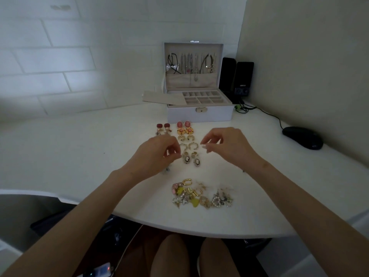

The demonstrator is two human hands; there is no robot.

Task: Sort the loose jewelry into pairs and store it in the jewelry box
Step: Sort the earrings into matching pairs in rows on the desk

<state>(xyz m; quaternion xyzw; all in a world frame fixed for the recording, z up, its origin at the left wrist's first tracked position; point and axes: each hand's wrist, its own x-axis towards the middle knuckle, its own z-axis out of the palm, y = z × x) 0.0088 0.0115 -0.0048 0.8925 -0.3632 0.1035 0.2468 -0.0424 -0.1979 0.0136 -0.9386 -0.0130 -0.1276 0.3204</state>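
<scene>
Earrings [187,144] are being sorted mid-surface.
Left hand [157,154] and right hand [225,144] are being held pinched above them; contents unclear.

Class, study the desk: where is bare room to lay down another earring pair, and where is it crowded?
Free: the wide desk stretch left of the paired earrings; the patch between jewelry box, right hand and mouse. Crowded: the paired column, flanked by the left hand, and the unsorted pile near the front edge.
</scene>
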